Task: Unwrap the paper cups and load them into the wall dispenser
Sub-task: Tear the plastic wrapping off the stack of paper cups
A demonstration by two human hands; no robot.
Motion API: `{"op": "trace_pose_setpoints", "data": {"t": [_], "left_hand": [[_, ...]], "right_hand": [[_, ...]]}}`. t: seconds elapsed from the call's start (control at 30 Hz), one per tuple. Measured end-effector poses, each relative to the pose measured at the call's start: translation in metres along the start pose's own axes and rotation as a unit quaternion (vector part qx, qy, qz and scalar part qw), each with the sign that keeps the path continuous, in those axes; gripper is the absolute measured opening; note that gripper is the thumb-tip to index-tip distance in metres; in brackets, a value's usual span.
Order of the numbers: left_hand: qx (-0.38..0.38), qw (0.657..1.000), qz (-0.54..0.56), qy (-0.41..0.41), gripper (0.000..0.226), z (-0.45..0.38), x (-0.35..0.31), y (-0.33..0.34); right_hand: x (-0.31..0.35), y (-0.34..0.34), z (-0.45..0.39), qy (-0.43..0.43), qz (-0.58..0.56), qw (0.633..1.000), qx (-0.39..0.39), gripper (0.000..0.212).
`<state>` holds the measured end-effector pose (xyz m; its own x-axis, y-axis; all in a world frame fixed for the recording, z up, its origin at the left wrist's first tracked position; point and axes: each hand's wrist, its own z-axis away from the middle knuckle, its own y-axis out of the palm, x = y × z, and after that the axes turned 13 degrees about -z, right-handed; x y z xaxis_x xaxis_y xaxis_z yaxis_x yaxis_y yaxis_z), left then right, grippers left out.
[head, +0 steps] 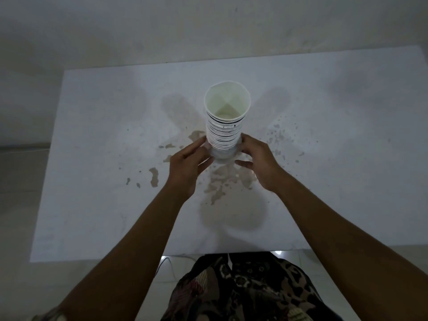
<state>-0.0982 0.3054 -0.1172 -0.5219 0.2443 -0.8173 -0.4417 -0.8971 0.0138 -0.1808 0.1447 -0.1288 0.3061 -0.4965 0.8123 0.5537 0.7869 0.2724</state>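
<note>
A tall stack of white paper cups (pixel 224 126) stands upright in the middle of the white table (pixel 92 158), open mouth up. Clear plastic wrap (pixel 223 155) is bunched around the base of the stack. My left hand (pixel 187 165) grips the wrap at the stack's lower left, fingers curled against it. My right hand (pixel 259 161) holds the wrap at the lower right, thumb and fingers around the base. The wall dispenser is not in view.
The tabletop has worn brown patches (pixel 220 181) where paint has flaked, around and in front of the stack. A pale wall (pixel 208 26) rises behind the table's far edge. My patterned clothing (pixel 243 290) shows below the near edge.
</note>
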Motion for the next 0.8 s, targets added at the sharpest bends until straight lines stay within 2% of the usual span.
{"op": "trace_pose_setpoints", "data": {"t": [0.1,0.2,0.3,0.43,0.5,0.53,0.6,0.63,0.7,0.8], "left_hand": [[0.013,0.998,0.062,-0.027,0.034,-0.003,0.008,-0.001],[0.004,0.997,0.07,-0.028,0.029,-0.007,0.017,-0.005],[-0.035,0.999,0.014,-0.007,0.024,-0.009,0.019,-0.004],[-0.075,0.994,-0.075,0.04,0.02,-0.013,0.016,-0.001],[-0.097,0.977,-0.171,0.079,0.023,-0.016,0.017,-0.002],[-0.104,0.959,-0.233,0.124,0.029,-0.018,0.016,-0.002],[-0.072,0.915,-0.316,0.241,0.045,-0.017,0.009,-0.001],[-0.03,0.902,-0.328,0.278,0.051,-0.016,0.006,0.001],[0.045,0.892,-0.349,0.284,0.059,-0.012,-0.001,0.005],[0.064,0.876,-0.399,0.264,0.073,-0.021,0.011,-0.002]], "right_hand": [[0.001,-0.002,0.0,0.025,-0.048,0.998,-0.035,0.024],[-0.004,0.0,0.003,0.01,-0.085,0.995,-0.061,0.014],[-0.008,0.004,0.0,-0.023,-0.053,0.993,-0.105,0.008],[-0.008,0.007,-0.009,-0.062,0.055,0.986,-0.142,0.013],[-0.014,0.008,-0.012,-0.047,0.065,0.985,-0.15,0.016],[-0.018,0.01,-0.012,-0.035,0.07,0.985,-0.156,0.017],[-0.025,0.013,-0.015,-0.029,0.097,0.982,-0.16,0.019],[-0.027,0.013,-0.016,-0.036,0.112,0.98,-0.161,0.018],[-0.026,0.012,-0.019,-0.051,0.132,0.977,-0.163,0.015],[-0.026,0.005,-0.024,-0.043,0.145,0.978,-0.143,0.018]]}}
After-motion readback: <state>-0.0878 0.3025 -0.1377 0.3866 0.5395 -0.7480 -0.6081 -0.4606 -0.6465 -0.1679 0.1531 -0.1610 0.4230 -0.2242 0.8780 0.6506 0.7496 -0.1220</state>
